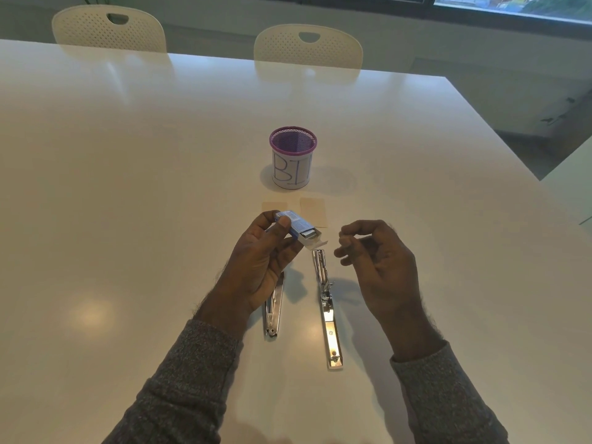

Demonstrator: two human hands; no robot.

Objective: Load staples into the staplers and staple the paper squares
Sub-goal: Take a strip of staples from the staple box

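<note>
My left hand [262, 264] grips a small blue staple box [296, 226], tilted with its open end to the right; a strip of staples [312, 233] shows in the opening. A hand's width to the right hovers my right hand [374, 257], fingers loosely curled and holding nothing that I can see. Two chrome staplers lie flipped open on the white table [128, 187]: the longer stapler [328, 309] between my hands, and the other stapler [274, 310] partly hidden under my left palm. Two pale paper squares lie beyond the box, left paper square [270, 206] and right paper square [313, 211].
A purple mesh cup [293, 157] wrapped in a white hand-lettered label stands behind the squares. Two white perforated chairs [307, 48] line the table's far edge. The table's right edge [512, 155] runs diagonally toward me.
</note>
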